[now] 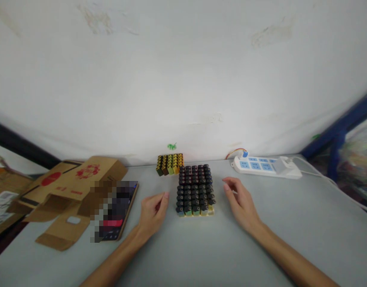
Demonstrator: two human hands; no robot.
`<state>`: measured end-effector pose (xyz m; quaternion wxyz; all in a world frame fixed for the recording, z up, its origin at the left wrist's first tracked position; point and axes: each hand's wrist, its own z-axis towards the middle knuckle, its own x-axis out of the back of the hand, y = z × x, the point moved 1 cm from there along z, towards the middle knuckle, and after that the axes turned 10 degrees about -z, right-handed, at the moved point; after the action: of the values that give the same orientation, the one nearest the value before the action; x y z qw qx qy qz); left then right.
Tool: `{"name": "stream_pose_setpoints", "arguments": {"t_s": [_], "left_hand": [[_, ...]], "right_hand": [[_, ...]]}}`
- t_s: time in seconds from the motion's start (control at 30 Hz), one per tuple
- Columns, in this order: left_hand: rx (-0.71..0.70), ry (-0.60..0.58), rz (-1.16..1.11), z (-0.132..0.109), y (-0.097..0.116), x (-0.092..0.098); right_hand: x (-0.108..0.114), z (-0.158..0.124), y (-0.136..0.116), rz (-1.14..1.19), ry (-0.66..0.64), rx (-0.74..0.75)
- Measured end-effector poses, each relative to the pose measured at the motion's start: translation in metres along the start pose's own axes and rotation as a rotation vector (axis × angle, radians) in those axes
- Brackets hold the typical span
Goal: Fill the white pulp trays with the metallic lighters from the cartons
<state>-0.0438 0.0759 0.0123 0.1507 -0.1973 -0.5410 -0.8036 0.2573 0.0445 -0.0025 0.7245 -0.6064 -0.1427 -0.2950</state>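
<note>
Between my hands stands a pale tray (212, 214) packed with rows of small upright bottle-like pieces (196, 189). Their tops are black, and the front ones have bluish, green and yellowish bodies. At the front right corner one slot of the tray shows bare. My left hand (153, 211) rests on the table just left of the tray, fingers curled in and thumb pointing forward, nothing visible in it. To the right of the tray lies my right hand (239, 200), fingers loosely bent and thumb apart, holding nothing. Neither hand touches the pieces.
Behind the tray, by the wall, stands a block of small yellow-and-black-topped pieces (170, 162). A phone (120, 211) and an opened cardboard box (72, 179) lie to the left. A white power strip (265, 166) with a plugged-in cable sits at the back right.
</note>
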Motion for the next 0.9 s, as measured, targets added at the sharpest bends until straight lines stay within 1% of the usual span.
{"name": "stream_pose_setpoints", "arguments": {"t_s": [0.07,0.17,0.27,0.33,0.4,0.5,0.57,0.77,0.83,0.9], "left_hand": [[-0.004,0.018,0.014,0.001,-0.001,0.001],[-0.027,0.014,0.008,0.003,0.001,0.004],[-0.127,-0.078,-0.057,0.001,0.004,0.005],[-0.2,-0.152,-0.094,-0.002,0.004,0.006],[-0.228,-0.215,-0.095,-0.005,0.003,0.005],[-0.211,-0.305,-0.061,-0.01,0.001,0.001],[-0.196,-0.334,-0.041,-0.012,-0.002,-0.003],[-0.112,-0.33,-0.04,-0.012,-0.012,-0.013],[-0.087,-0.309,-0.037,-0.011,-0.014,-0.013],[-0.084,-0.323,-0.039,-0.01,-0.012,-0.011]], "right_hand": [[-0.003,0.003,0.004,0.022,-0.017,-0.01],[-0.006,0.006,0.001,0.113,-0.066,0.041],[-0.009,0.006,-0.011,0.2,-0.129,0.132],[-0.013,0.004,-0.019,0.19,-0.155,0.182],[-0.017,0.003,-0.024,0.147,-0.126,0.213],[-0.024,-0.001,-0.025,0.101,-0.028,0.243],[-0.026,-0.005,-0.024,0.074,-0.005,0.277],[-0.02,-0.013,-0.021,-0.06,-0.09,0.423],[-0.017,-0.015,-0.02,-0.104,-0.113,0.479],[-0.016,-0.016,-0.019,-0.146,-0.143,0.523]]}}
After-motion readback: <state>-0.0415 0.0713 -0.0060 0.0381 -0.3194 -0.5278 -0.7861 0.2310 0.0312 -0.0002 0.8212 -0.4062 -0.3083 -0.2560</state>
